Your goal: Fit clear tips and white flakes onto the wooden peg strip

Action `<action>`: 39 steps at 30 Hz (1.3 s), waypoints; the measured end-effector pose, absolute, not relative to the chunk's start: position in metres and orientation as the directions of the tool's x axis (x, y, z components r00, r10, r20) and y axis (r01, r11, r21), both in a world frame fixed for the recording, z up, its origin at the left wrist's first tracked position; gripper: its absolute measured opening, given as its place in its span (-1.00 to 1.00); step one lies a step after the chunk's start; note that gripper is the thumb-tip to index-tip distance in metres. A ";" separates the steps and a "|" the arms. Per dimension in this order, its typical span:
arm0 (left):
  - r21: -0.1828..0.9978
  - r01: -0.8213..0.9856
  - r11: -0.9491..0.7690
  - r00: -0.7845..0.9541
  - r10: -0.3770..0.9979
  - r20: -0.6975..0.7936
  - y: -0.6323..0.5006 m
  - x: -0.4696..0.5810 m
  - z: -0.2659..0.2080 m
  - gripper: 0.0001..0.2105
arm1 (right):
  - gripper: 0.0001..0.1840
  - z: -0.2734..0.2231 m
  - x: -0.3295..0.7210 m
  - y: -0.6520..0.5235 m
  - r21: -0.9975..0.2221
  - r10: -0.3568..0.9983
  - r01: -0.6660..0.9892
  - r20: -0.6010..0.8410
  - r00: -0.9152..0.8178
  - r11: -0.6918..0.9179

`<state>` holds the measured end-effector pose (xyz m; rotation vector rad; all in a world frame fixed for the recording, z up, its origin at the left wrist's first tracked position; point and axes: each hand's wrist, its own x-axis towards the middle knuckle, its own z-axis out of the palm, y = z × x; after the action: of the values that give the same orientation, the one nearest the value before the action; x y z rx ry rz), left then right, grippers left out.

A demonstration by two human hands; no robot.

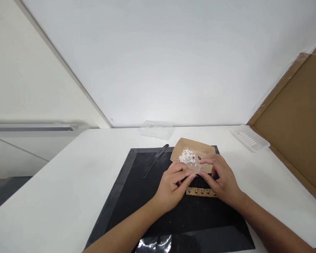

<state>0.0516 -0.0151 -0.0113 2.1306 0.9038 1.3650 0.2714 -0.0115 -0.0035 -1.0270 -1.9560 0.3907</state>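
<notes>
My left hand [173, 182] is closed in a pinch at the near edge of a brown paper tray [184, 143]. Between its thumb and fingers is something small, too hidden to name. The thumb of my right hand [222, 179] meets those fingertips, while its index finger stretches apart over the tray. Inside the tray lies a heap of small white pieces [187, 157], with a few dark bits [199, 157] beside it. Just below the hands, a tan strip [199, 195] carries several small metal parts; my right hand covers its right end.
A black mat [137, 207] lies under the work, with a slim black tool [156, 160], perhaps tweezers, on it. Clear plastic containers stand behind: one box [156, 130] at back centre, one tray [250, 137] at right. A cardboard panel [295, 130] borders the table's right side.
</notes>
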 end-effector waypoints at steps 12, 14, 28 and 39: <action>0.681 0.313 -0.662 0.301 0.749 0.590 -0.014 0.051 -0.013 -0.83 | -0.92 -0.001 0.274 -0.008 -0.543 0.750 0.523 0.538 -0.384 0.657; 0.684 0.305 -0.663 0.307 0.748 0.588 -0.014 0.051 -0.013 -0.82 | -0.93 0.000 0.273 -0.008 -0.532 0.733 0.509 0.558 -0.390 0.676; 0.677 0.312 -0.666 0.290 0.746 0.600 -0.012 0.051 -0.021 -0.86 | -0.80 0.004 0.270 -0.012 -0.479 0.653 0.460 0.654 -0.381 0.748; 0.684 0.311 -0.660 0.267 0.751 0.603 -0.014 0.051 -0.016 -0.87 | -0.94 0.004 0.275 -0.011 -0.574 0.739 0.475 0.585 -0.334 0.668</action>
<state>0.0512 -0.0139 -0.0161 2.1111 0.9599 1.3699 0.2751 -0.0112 0.0039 -0.9412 -1.9968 0.3781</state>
